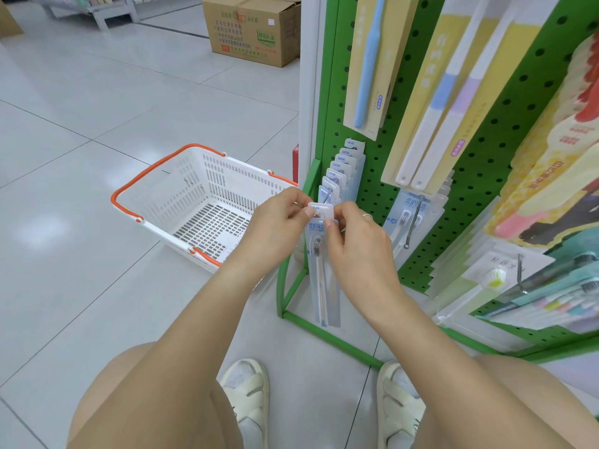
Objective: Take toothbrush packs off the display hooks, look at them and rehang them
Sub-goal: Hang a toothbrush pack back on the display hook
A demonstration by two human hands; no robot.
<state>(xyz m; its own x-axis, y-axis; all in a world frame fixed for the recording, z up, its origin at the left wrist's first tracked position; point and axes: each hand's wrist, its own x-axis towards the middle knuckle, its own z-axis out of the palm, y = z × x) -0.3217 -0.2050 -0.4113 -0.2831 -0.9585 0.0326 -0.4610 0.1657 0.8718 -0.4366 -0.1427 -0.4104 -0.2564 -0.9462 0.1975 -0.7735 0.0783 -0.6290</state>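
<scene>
A clear toothbrush pack (322, 270) with a white hang tab hangs down in front of the green pegboard rack (479, 176). My left hand (278, 225) pinches the left side of the tab. My right hand (353, 241) pinches its right side, a ring on one finger. The tab sits at the tip of a metal hook (328, 192) that carries a row of several like packs (342, 166) marked NEW. Whether the tab is on the hook I cannot tell.
A white shopping basket (181, 202) with orange handles stands on the tiled floor to the left. A cardboard box (252, 27) sits behind it. Larger toothbrush packs (428, 102) hang higher on the rack, more packs (411, 215) to the right. My knees and sandalled feet are below.
</scene>
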